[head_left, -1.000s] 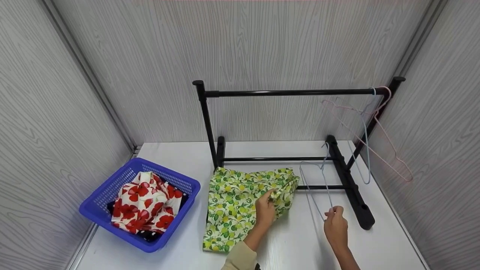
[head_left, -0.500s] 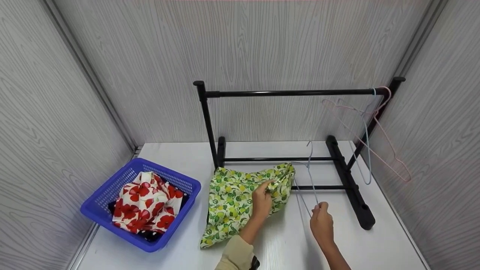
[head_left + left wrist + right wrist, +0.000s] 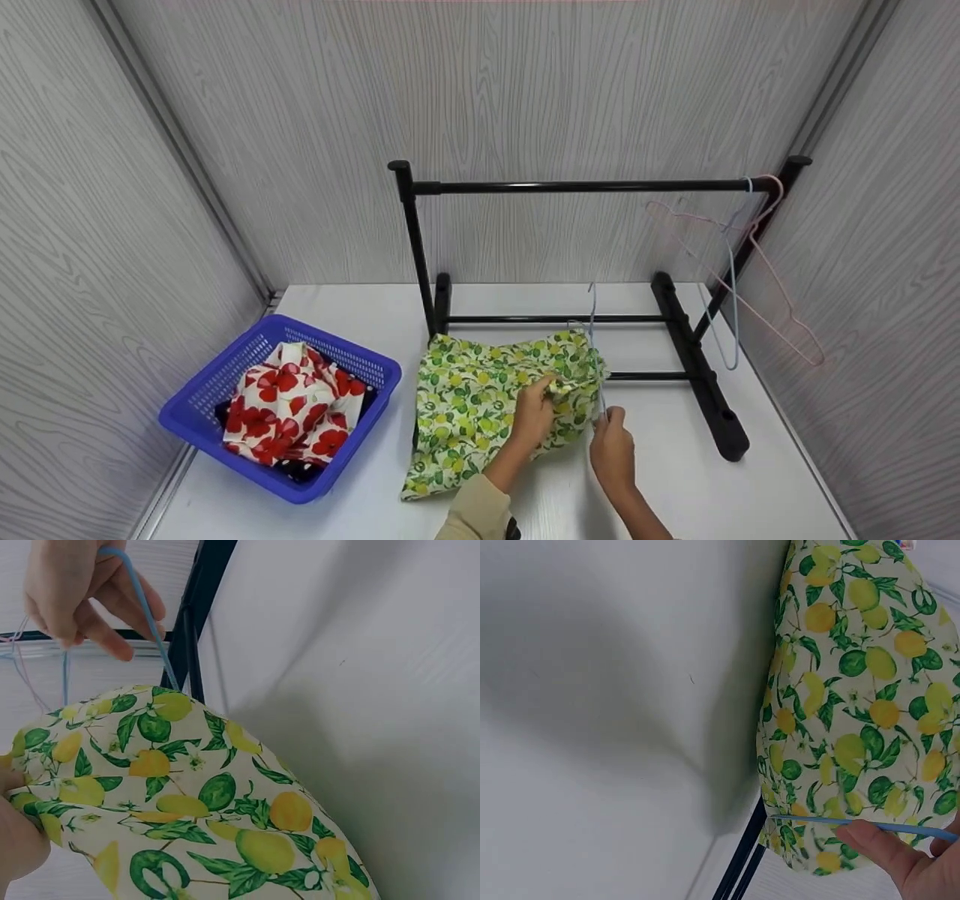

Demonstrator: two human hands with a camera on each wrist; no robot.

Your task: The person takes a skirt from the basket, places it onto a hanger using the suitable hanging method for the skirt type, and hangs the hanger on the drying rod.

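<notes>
Grey wood-grain panels [image 3: 525, 90] stand on three sides of a white table [image 3: 720, 495]. On the table is a black garment rack [image 3: 585, 186], with its top bar high above two low bars. On the person's left side, the blue plastic basket [image 3: 360, 435] contains a red-flowered white cloth [image 3: 289, 397], which lies crumpled over a black, white-dotted cloth [image 3: 298, 471]. The lemon-print cloth [image 3: 469, 409] is just to the right of the basket, before the rack, and its right edge is gathered. At the right end of the top bar hang a pink hanger [image 3: 771, 266] and a light-blue hanger [image 3: 736, 292]. Another blue hanger [image 3: 810, 820] is at the gathered edge, hook upward; I cannot tell whether its wire is inside the cloth. The left hand [image 3: 532, 416] grips a fold of the lemon-print cloth, and the right hand [image 3: 613, 450] pinches this hanger's lower end.
</notes>
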